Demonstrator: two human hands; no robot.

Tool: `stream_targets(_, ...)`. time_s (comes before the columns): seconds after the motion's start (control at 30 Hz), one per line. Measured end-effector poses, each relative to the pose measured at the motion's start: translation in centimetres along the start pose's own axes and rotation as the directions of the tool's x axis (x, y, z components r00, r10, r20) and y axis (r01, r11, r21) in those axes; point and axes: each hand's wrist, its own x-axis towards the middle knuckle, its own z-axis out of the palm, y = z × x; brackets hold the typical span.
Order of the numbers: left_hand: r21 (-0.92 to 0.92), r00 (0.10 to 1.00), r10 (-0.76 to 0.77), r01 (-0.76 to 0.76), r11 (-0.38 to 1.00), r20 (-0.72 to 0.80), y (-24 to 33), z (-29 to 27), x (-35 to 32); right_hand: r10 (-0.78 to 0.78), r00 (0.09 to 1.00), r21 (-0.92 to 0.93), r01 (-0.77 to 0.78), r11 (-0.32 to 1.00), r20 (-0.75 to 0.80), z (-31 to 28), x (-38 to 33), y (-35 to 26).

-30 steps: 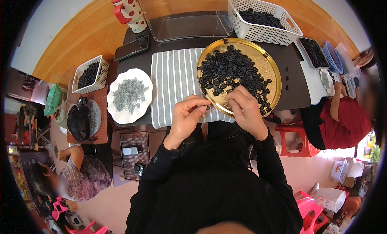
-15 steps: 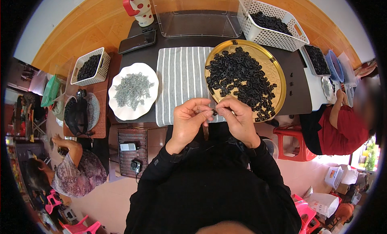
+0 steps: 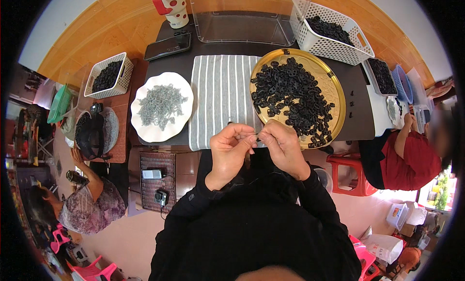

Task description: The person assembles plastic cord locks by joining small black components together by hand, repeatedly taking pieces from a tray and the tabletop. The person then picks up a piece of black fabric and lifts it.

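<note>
My left hand (image 3: 228, 152) and my right hand (image 3: 285, 148) meet fingertip to fingertip above the near edge of a grey cloth with white stripes (image 3: 220, 87). Both are closed in a pinch around a small black plastic piece (image 3: 257, 139), mostly hidden by the fingers. Whether the right fingers also hold something thin cannot be made out. Left of the cloth, a white wavy-rimmed plate (image 3: 140, 125) carries a heap of small grey metal pieces, screw-like (image 3: 161, 106). To the right, a round gold tray (image 3: 339, 104) bears many black plastic pieces (image 3: 290, 90).
At the back stand a clear plastic box (image 3: 242, 31), a white basket of black pieces (image 3: 334, 48), a dotted tumbler (image 3: 174, 10) and a phone (image 3: 167, 47). People sit at left (image 3: 94, 201) and right (image 3: 407, 157). A red stool (image 3: 346, 177) stands on the right.
My fingers have closed further over the black piece, which showed more clearly before. A small dark spot now shows on the cloth by my left fingers. The view has shifted slightly.
</note>
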Motion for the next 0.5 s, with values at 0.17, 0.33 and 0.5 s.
stream_targets(0.17, 0.004, 0.999, 0.031, -0.030, 1.000, -0.011, 0.2, -0.6, -1.0, -0.016, 0.999, 0.004, 0.016, 1.000, 0.042, 0.6, -0.4, 0.3)
stream_targets(0.33, 0.013, 0.991, 0.092, -0.091, 0.996, -0.099, 0.5, -3.3, -2.4, 0.028, 0.999, 0.140, -0.029, 0.990, 0.016, 1.1, 0.2, -0.8)
stream_targets(0.5, -0.018, 0.970, 0.128, -0.134, 0.991, -0.206, 0.8, -5.5, -2.6, -0.095, 0.995, -0.278, 0.087, 0.957, -0.013, 2.8, 1.6, 0.0)
